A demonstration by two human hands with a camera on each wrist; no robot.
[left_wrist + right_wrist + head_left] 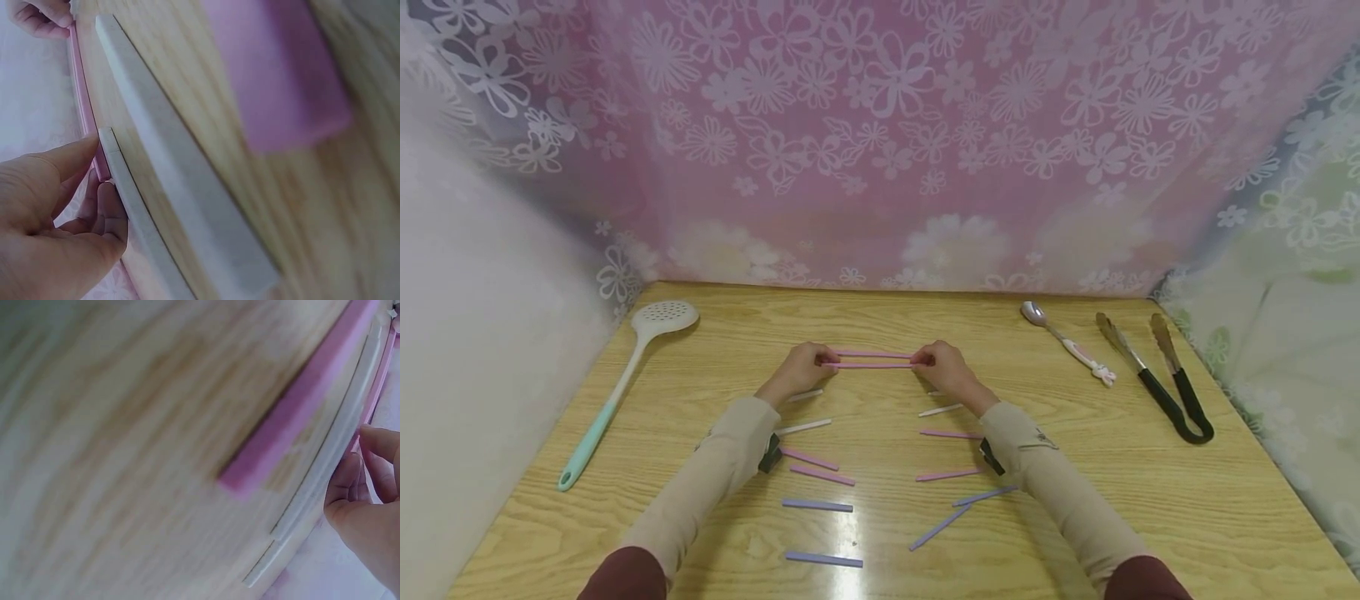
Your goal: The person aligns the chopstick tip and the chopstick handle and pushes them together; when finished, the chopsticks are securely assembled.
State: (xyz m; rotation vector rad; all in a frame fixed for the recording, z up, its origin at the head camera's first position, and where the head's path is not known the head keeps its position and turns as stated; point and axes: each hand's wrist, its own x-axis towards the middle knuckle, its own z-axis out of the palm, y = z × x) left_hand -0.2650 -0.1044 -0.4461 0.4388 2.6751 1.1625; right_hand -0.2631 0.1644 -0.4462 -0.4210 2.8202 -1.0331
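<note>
Near the table's middle, a thin pink stick [872, 365] spans the gap between both hands. My left hand [801, 371] pinches its left end between thumb and fingers, and my right hand [950, 371] pinches the right end. Just behind it runs a second pink stick [872, 355]; whether the hands also hold this one I cannot tell. In the left wrist view, white sticks [181, 181] lie beside the left hand [50, 219]. The right wrist view has a white stick [331, 444] and a pink stick [300, 406] on the table near the right hand [369, 494].
Two loose columns of white, pink and purple sticks [817, 505] lie nearer the front, partly under the forearms. A slotted turner [625, 371] is at the left. To the right are a spoon [1060, 337] with a rabbit handle and black-handled tongs [1165, 400]. Floral curtains [880, 150] surround the table.
</note>
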